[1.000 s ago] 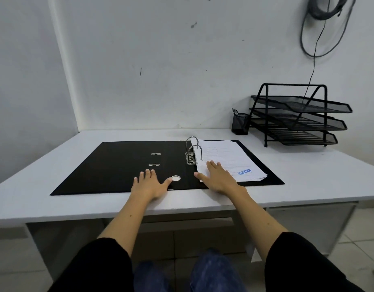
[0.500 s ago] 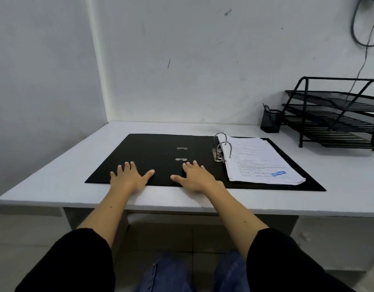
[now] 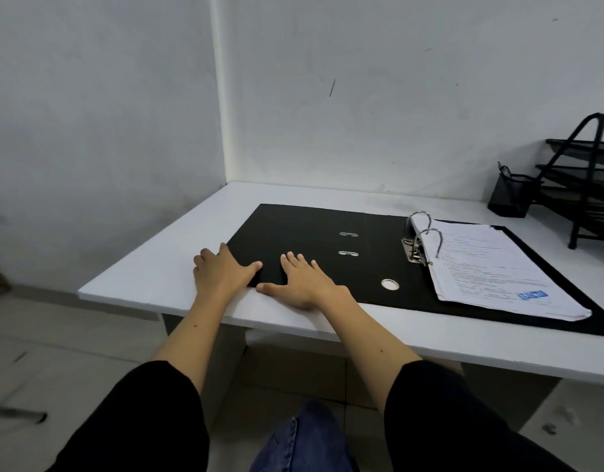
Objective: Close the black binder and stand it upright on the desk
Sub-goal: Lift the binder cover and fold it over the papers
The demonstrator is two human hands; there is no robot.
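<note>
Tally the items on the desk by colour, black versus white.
Black: 3 - the open binder, the mesh pen cup, the tiered paper tray.
White: 1 - the stack of papers on the binder's rings.
Total: 4

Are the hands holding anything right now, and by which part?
Nothing is lifted. The left hand curls over the binder's left cover edge; the right hand lies flat on it.
</note>
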